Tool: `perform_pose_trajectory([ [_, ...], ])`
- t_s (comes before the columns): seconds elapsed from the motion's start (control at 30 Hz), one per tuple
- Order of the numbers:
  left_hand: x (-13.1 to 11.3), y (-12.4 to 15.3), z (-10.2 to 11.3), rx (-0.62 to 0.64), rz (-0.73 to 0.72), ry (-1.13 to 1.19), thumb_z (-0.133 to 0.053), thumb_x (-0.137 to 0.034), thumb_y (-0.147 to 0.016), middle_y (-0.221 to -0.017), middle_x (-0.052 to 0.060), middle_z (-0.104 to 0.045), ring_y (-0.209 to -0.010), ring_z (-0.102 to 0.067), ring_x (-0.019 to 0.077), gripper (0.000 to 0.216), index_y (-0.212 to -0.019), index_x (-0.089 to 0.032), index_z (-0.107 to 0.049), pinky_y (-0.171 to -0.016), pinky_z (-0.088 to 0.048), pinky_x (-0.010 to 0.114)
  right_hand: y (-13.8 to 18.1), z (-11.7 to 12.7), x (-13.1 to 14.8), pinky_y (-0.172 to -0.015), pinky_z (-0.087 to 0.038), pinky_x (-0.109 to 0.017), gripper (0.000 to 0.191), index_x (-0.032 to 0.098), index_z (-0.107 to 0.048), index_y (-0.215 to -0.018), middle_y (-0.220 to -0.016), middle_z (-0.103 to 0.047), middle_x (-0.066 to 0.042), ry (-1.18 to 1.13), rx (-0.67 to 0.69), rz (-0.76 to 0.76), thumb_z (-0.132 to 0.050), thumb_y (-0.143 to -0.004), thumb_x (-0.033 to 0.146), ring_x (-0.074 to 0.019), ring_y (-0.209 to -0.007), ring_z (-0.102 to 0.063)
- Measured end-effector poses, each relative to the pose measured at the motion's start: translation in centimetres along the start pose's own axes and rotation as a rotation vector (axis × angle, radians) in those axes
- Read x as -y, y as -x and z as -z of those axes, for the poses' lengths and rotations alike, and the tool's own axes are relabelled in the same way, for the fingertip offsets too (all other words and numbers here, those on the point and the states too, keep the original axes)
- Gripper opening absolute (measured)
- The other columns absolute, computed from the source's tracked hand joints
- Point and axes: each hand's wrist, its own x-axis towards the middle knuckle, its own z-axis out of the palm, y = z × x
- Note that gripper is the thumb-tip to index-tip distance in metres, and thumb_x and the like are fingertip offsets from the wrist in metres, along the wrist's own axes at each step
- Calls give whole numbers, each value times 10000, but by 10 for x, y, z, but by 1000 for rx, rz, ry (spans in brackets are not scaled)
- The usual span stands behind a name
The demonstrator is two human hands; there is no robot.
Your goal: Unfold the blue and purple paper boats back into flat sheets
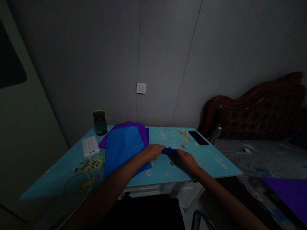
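Above the middle of the light blue table [159, 175], a small dark blue folded sheet [169, 150] spans the gap between my two hands. My left hand [153, 152] grips its left end with closed fingers. The other end is held by my right hand [188, 160], its fingers partly hidden behind and under the sheet. Whether it is paper or cloth I cannot tell. Just left of my left hand lies a bright blue sheet [123, 143], partly covered by my forearm. A purple sheet [129, 123] and another dark blue sheet show from beneath it.
A white power bank [90, 147] with a cable lies at the table's left, near a dark water bottle [100, 123]. A black phone [198, 138] rests at the right edge. Beyond are a plastic bottle [216, 134] and a bed with a dark headboard [254, 113].
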Motion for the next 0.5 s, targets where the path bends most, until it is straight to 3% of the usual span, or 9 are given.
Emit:
perform_pose_trajectory([
  [0.1,-9,-14,3,-140,108,40,-400,-240,-989,-1252,95,-646,-1122,-624,228,456,-1445,-228,-386,-955,-479,346,-11,3,-3,-824,-524,-344,349,132,-574,-1242,-1065,-730,-142,-100,-163,-270,-404,-952,225,-243,-906,-708],
  [0.2,-16,-20,5,-235,146,84,-435,-250,-980,-1272,79,-603,-1111,-617,200,531,-1492,-269,-296,-935,-487,304,-24,7,-6,-771,-521,-322,400,144,-595,-1213,-988,-740,-113,-238,-232,-393,-284,-996,271,-225,-831,-702],
  [0.37,-9,-12,-11,-94,185,-24,-440,-241,-973,-1311,61,-543,-938,-640,163,296,-1231,-261,-584,-829,-511,287,-29,-6,-2,-842,-497,-321,375,119,-593,-1247,-988,-725,-118,-209,-91,-344,-370,-961,215,-220,-915,-672],
  [0.5,-12,-4,-23,-55,55,-271,-455,-174,-949,-1223,108,-602,-1100,-573,250,236,-1068,-204,-657,-913,-473,377,-22,-14,8,-994,-424,-380,318,129,-688,-1120,-1214,-638,-166,36,-71,-180,-429,-944,182,-259,-1126,-581],
])
